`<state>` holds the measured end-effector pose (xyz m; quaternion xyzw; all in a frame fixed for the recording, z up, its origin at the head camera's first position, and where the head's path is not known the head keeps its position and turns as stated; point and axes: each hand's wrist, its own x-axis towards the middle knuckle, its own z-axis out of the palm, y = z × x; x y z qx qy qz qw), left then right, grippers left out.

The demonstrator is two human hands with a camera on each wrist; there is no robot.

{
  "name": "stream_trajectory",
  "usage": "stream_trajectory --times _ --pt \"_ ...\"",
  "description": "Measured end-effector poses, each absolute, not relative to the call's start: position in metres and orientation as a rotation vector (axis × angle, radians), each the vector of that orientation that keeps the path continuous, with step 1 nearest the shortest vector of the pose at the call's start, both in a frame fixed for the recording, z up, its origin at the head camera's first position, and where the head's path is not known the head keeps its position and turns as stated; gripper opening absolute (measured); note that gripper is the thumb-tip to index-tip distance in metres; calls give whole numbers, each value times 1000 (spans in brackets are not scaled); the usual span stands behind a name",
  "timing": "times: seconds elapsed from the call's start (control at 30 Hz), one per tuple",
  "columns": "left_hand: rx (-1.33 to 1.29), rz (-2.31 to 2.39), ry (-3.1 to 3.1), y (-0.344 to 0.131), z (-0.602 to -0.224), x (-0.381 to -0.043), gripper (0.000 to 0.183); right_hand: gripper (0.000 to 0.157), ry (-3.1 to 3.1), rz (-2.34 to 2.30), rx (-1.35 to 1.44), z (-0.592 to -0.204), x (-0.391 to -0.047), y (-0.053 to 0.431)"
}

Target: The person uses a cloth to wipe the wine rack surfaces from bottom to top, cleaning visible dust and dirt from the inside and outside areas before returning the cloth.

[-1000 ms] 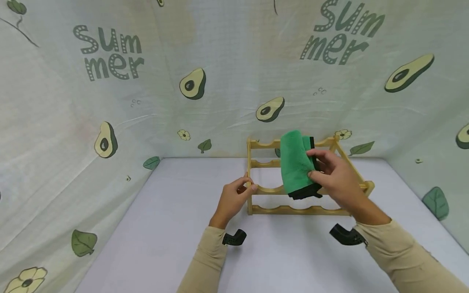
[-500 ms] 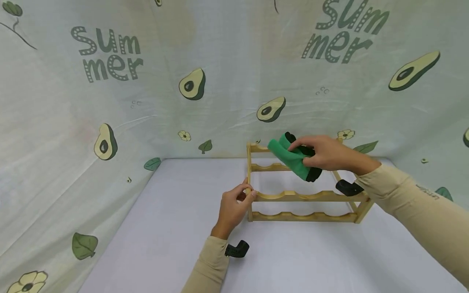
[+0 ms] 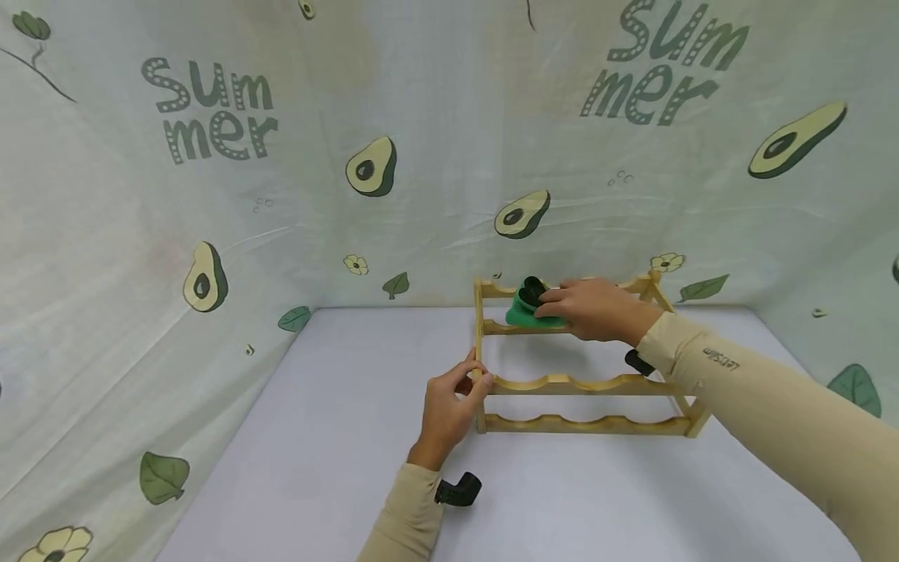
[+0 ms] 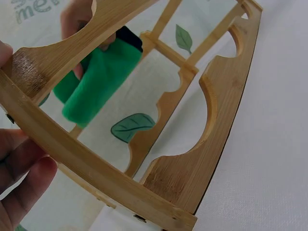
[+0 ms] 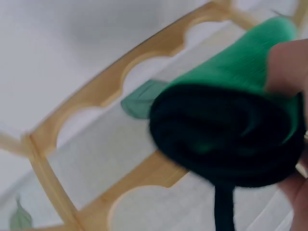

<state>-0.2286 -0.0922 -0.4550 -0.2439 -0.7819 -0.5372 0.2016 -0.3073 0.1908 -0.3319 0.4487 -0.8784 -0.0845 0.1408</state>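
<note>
Head: right hand point(image 3: 597, 311) half-closed around cloth point(image 3: 529, 317)

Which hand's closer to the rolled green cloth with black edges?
The right hand: its grip is on the cloth; the left hand is apart, holding the pale wooden rack at its left side.

Rack point(image 4: 224, 101) smooth wd, sl. gloss; cloth point(image 4: 103, 82) matt, fuzzy.
</note>
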Motion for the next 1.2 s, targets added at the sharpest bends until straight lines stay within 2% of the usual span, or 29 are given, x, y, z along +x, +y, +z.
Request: stream_trajectory --times 0.2,0.53,0.7,1.0,1.2 --pt "-697 -1505 -2207 -95 -455 -228 16 37 -2517 -308 1374 -341 -318 180" --pt "-708 -1528 -2201 -93 -458 -229 15 38 -2679 -77 1408 -349 -338 160" --pt "-715 -1523 -2184 -93 -457 -230 14 44 -2996 258 1243 -353 -349 152" --pt "-731 -1532 -2164 -94 -457 -230 14 39 -3221 653 874 -356 -362 147" --pt "-748 -1550 -2153 -93 -458 -232 12 42 -3212 720 832 -355 -362 137"
